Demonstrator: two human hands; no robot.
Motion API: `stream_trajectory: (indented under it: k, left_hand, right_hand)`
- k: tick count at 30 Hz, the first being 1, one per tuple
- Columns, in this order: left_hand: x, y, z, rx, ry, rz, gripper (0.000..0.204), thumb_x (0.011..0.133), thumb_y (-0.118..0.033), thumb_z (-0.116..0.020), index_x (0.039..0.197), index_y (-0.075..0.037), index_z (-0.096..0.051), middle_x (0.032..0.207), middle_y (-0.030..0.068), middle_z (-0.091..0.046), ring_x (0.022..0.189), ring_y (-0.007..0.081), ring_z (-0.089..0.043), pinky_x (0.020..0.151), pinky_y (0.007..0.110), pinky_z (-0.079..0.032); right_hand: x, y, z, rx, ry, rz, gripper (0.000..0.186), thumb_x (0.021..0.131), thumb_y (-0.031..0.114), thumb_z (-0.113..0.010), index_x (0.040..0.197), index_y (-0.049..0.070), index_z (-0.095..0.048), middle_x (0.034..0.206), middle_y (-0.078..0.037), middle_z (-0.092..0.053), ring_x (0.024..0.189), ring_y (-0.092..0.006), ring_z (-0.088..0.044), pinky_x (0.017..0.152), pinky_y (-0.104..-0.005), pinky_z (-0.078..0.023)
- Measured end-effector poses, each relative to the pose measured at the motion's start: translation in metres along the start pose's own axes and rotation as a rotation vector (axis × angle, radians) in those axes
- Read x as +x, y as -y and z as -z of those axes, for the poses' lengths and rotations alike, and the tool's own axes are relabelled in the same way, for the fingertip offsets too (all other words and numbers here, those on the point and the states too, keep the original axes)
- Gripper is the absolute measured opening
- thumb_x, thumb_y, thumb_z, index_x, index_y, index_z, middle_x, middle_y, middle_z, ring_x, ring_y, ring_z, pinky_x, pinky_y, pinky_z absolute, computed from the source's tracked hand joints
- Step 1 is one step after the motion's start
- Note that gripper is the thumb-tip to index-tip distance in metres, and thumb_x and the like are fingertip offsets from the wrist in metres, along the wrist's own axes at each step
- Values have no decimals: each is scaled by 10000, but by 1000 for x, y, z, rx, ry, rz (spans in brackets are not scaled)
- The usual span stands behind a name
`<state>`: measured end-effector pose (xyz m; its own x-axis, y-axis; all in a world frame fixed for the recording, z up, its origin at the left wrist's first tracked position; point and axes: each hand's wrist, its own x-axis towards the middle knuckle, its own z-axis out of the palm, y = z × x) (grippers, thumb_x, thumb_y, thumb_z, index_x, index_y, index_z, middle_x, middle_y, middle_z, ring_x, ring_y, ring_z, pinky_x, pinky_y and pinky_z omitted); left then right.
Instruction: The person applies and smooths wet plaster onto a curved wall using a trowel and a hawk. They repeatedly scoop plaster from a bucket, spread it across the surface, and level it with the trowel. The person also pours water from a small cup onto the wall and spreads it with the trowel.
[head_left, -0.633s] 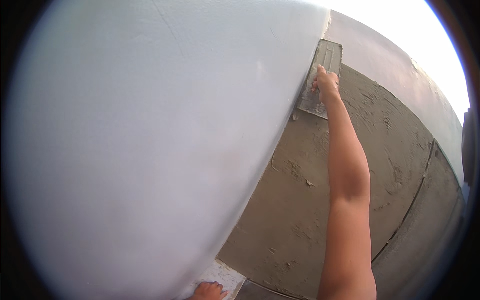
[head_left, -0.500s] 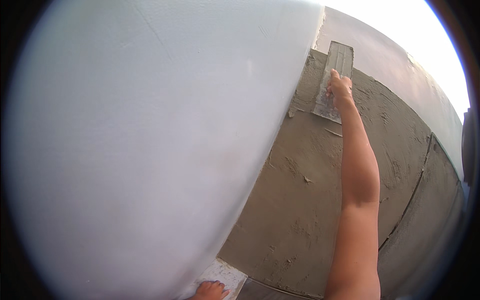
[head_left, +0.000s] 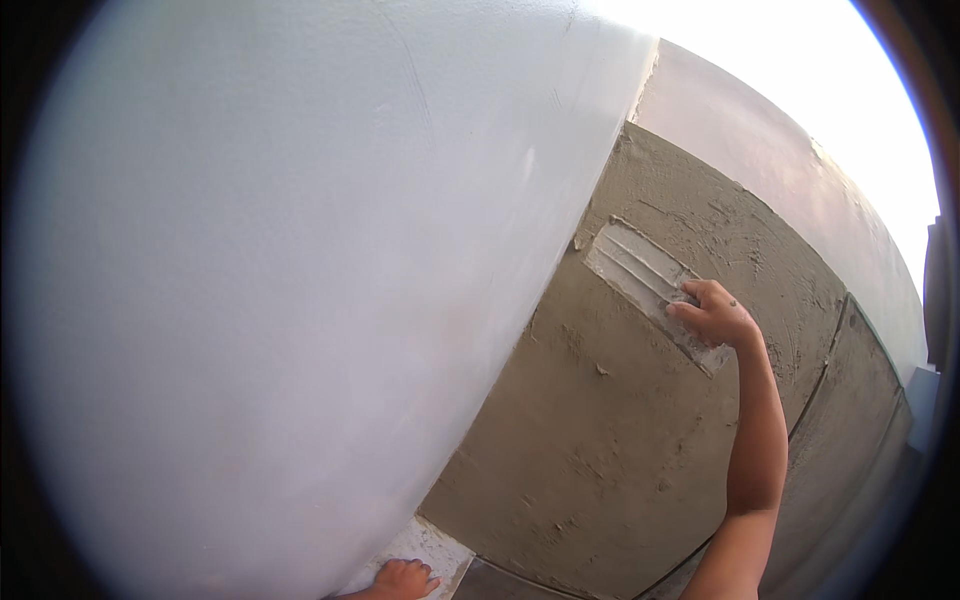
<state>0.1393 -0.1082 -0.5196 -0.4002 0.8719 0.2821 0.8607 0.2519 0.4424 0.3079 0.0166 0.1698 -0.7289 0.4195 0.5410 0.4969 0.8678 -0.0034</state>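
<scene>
My right hand (head_left: 712, 312) is closed around the handle of a plastering trowel (head_left: 640, 264), a long rectangular metal blade smeared with mortar. The blade lies against a patch of wet grey-brown mortar (head_left: 560, 440) on the wall, slanting from upper left to lower right. The grip itself is mostly hidden by my fingers. Low in the view, my left hand (head_left: 403, 580) rests on a whitish, mortar-spotted flat surface (head_left: 440, 548), fingers slightly bent and holding nothing that I can see.
A smooth pale wall (head_left: 300, 300) fills the left side and meets the mortar at a corner. Above the mortar runs a bare pinkish-grey wall strip (head_left: 740, 120). A dark groove (head_left: 822, 375) separates a further grey panel (head_left: 850, 440) on the right.
The trowel has come down from the top of the mortar and turned from nearly upright to a slant. My right elbow is more bent. My left hand stays on the whitish surface.
</scene>
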Motion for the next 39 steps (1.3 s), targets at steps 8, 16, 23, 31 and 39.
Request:
stream_trajectory:
  k: [8,16,23,31,39]
  left_hand:
    - [-6,-3,1,1,5,8,475,926,-453,-538,943,-25,-743,1007,197,-726,954,370,-695,832,510,-546]
    - [-6,-3,-3,8,7,27,466,923,-444,-541,939,-24,-744,1009,199,-726,956,371,-693,833,511,-545]
    - [-8,-2,-5,9,3,34,457,921,-435,-544,935,-24,-744,1011,200,-726,957,373,-692,833,513,-545]
    - [-4,5,-15,1,-12,39,448,918,-425,-548,931,-23,-744,1013,202,-726,959,374,-691,834,514,-544]
    - [-5,17,-21,22,-28,29,442,915,-422,-552,925,-24,-743,1008,205,-724,945,375,-691,829,513,-548]
  right_hand:
    - [32,-2,-34,-299,-67,199,425,916,365,-678,989,-52,-636,958,-224,-676,926,-347,-655,844,-465,-495]
    - [67,12,31,-182,-158,92,370,949,343,-668,932,-23,-612,715,-104,-607,583,-211,-575,520,-408,-472]
    - [88,10,74,-40,-313,49,365,961,342,-665,914,-16,-614,649,-65,-578,500,-151,-546,413,-344,-425]
    - [125,35,71,395,-607,-78,389,994,322,-612,892,-52,-580,721,-110,-611,532,-172,-582,460,-351,-466]
    - [146,73,17,394,-826,-188,404,1004,238,-593,1103,-152,-548,1004,-287,-691,761,-326,-736,652,-392,-589]
